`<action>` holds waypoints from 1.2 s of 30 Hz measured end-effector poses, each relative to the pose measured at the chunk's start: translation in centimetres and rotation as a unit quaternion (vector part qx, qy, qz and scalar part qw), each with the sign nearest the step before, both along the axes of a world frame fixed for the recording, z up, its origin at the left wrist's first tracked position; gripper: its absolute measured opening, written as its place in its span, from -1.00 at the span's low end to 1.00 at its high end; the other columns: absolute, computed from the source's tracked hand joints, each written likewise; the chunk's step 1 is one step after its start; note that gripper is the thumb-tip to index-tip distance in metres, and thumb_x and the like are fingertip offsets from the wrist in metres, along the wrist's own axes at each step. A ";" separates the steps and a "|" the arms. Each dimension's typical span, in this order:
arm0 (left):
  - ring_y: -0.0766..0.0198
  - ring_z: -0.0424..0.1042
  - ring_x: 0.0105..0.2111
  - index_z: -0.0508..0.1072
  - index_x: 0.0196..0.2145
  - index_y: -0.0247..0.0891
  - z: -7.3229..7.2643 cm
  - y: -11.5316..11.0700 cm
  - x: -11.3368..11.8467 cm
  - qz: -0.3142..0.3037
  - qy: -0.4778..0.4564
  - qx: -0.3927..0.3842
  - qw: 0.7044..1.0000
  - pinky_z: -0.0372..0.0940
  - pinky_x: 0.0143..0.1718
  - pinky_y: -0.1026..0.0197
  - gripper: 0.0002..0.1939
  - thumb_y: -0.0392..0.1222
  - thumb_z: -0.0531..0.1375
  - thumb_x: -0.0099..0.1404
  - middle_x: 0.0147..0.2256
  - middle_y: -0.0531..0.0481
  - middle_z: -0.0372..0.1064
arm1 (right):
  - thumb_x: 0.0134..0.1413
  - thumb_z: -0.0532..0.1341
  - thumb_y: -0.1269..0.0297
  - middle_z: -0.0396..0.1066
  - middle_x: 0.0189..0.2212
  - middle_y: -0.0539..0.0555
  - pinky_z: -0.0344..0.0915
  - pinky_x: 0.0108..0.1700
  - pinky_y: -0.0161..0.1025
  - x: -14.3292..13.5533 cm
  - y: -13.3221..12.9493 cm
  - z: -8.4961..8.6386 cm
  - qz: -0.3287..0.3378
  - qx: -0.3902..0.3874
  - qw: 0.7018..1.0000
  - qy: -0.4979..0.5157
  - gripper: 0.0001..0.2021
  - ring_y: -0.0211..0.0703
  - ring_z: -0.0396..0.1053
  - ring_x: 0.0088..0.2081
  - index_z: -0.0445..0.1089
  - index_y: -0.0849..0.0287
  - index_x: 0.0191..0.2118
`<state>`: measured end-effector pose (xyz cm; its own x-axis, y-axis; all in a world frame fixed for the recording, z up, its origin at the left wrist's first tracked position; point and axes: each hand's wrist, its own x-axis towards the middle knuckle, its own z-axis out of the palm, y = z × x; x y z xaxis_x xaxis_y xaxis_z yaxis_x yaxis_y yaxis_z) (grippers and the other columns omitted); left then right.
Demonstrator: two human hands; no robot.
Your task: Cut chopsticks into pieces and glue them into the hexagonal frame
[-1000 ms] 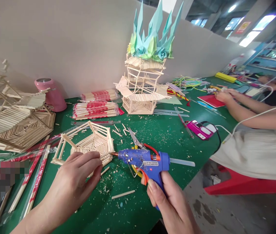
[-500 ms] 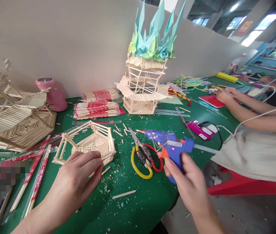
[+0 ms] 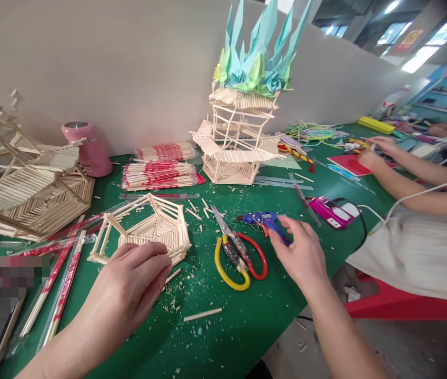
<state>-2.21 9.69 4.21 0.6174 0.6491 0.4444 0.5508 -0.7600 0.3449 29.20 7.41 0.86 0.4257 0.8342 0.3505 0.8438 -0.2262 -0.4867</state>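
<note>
My left hand (image 3: 132,284) rests at the near side of a small, open many-sided frame of wooden sticks (image 3: 184,231). Its fingers are closed at the frame's near rim; the fingertips are partly hidden. A blue hot glue gun (image 3: 258,218) lies low over the green table, nozzle toward the left. Around its handle are the thumb and fingers of my right hand (image 3: 302,252). Between the two hands lie scissors (image 3: 233,252) with one yellow and one red handle, blades partly apart. A loose stick (image 3: 203,315) lies closer to me.
Behind stands a stick tower (image 3: 233,158) topped with blue-green folded paper. Wrapped stick bundles (image 3: 160,175), a pink bottle-like container (image 3: 92,152) and a larger stick model (image 3: 49,200) are to its left. On the right are a magenta device (image 3: 329,210) and another person's arms (image 3: 413,173).
My right hand has lowered the glue gun away from me to the tabletop, behind the scissors. My left hand stays at the frame. The view has shifted slightly.
</note>
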 end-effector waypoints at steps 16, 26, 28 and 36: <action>0.26 0.37 -0.35 0.37 -0.26 -0.23 0.3 0.1 0.2 0.000 -0.014 -0.049 0.999 0.20 -0.33 0.20 -0.85 -0.35 0.01 0.34 -0.29 -0.02 0.40 | 0.10 0.18 0.48 0.32 -0.51 0.08 0.23 -0.53 -0.32 -14.8 -1.1 0.9 0.341 0.182 0.910 0.153 -0.87 -0.28 0.26 -0.54 0.47 0.31 -0.25; 0.26 0.38 -0.36 0.35 -0.27 -0.21 0.4 0.2 0.1 -0.003 -0.017 -0.050 0.999 0.23 -0.37 0.22 -0.82 -0.33 -0.03 0.35 -0.29 -0.01 0.38 | 0.11 0.20 0.45 0.38 -0.53 0.08 0.23 -0.57 -0.33 -15.7 -0.9 -0.5 0.327 0.228 0.907 0.137 -0.87 -0.29 0.25 -0.58 0.48 0.27 -0.23; 0.25 0.39 -0.35 0.36 -0.26 -0.21 0.5 0.2 0.1 -0.002 -0.012 -0.053 0.999 0.24 -0.37 0.22 -0.81 -0.33 -0.04 0.35 -0.28 -0.03 0.38 | 0.11 0.20 0.44 0.37 -0.55 0.06 0.22 -0.59 -0.34 -15.8 -0.8 -0.7 0.318 0.237 0.907 0.138 -0.88 -0.30 0.24 -0.60 0.48 0.26 -0.26; 0.24 0.41 -0.34 0.40 -0.28 -0.23 0.8 0.1 0.0 -0.001 0.014 -0.066 0.998 0.27 -0.35 0.19 -0.76 -0.29 -0.06 0.36 -0.28 -0.07 0.41 | 0.09 0.18 0.45 0.31 -0.57 0.03 0.21 -0.58 -0.35 -16.1 -0.8 -0.6 0.306 0.240 0.911 0.136 -0.90 -0.32 0.19 -0.61 0.46 0.27 -0.33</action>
